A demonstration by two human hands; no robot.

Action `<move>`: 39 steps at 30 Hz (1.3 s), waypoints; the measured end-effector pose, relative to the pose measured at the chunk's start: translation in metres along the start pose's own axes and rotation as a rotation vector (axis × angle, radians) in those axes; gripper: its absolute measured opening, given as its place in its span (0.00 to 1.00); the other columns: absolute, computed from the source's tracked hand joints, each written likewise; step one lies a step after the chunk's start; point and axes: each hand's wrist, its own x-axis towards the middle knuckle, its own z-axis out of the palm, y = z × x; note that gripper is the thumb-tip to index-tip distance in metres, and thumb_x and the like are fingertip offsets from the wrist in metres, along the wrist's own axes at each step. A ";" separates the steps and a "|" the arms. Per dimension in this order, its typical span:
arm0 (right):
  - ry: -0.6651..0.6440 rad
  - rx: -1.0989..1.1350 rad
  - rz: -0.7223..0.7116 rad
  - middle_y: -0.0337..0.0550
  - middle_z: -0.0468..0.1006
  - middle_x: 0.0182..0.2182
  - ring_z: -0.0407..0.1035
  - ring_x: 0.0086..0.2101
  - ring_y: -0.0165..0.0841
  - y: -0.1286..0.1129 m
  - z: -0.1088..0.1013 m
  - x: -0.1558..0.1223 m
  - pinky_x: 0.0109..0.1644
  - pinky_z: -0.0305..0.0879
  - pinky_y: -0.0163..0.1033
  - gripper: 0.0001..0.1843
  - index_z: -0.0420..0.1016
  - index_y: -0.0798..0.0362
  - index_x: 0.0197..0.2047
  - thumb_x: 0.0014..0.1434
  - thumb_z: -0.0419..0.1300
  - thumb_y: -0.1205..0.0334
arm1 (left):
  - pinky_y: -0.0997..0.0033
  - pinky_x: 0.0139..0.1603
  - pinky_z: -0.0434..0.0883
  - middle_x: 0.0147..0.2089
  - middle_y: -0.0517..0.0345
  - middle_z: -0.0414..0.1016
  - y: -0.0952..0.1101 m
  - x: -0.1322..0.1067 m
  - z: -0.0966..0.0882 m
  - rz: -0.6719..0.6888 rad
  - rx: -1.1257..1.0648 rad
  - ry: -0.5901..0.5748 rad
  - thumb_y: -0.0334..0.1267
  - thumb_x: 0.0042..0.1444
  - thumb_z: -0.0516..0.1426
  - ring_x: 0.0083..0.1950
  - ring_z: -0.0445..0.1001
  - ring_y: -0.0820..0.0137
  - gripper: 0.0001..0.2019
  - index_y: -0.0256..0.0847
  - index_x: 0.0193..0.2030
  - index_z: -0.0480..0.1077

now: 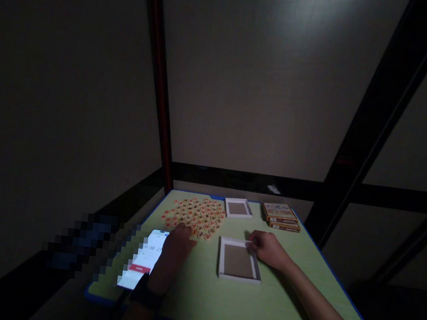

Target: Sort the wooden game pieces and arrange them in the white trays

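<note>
Head: phone (143, 258) likely reads "08:27"; right hand (267, 248) pinches box (238, 278); left hand (180, 240): grip unclear.

Round, red- or black-marked pieces (199, 214) cluster toward the worktop's (200, 298) far-left corner; the nearer white-walled box (239, 261) lies open mid-worktop.

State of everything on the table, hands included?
Pieces: loosely spread
Near tray: open side up
Far tray: open side up
Boxes: stacked, seemingly closed
Phone: screen lit, digits showing
Left hand: at the pieces' near edge
Right hand: curled at near tray's far right corner
</note>
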 end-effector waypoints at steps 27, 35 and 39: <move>-0.365 0.543 0.024 0.38 0.74 0.16 0.56 0.15 0.24 0.011 -0.002 0.002 0.20 0.49 0.31 0.13 0.71 0.56 0.24 0.46 0.65 0.54 | 0.69 0.47 0.70 0.43 0.50 0.81 0.075 0.013 0.008 0.327 -0.086 -0.046 0.45 0.66 0.49 0.47 0.78 0.64 0.17 0.41 0.40 0.78; -0.396 0.543 0.014 0.38 0.74 0.16 0.57 0.16 0.25 0.007 -0.006 -0.002 0.22 0.51 0.32 0.17 0.74 0.56 0.26 0.48 0.65 0.48 | 0.68 0.45 0.70 0.42 0.49 0.80 0.075 -0.004 0.003 0.369 -0.067 -0.030 0.39 0.68 0.47 0.44 0.78 0.65 0.17 0.40 0.40 0.77; -0.190 0.447 -0.021 0.41 0.75 0.19 0.65 0.21 0.29 0.006 -0.014 0.005 0.27 0.59 0.34 0.19 0.74 0.56 0.26 0.54 0.61 0.47 | 0.69 0.44 0.70 0.41 0.50 0.79 0.075 -0.008 0.000 0.350 -0.072 -0.009 0.39 0.67 0.47 0.43 0.78 0.66 0.17 0.40 0.39 0.77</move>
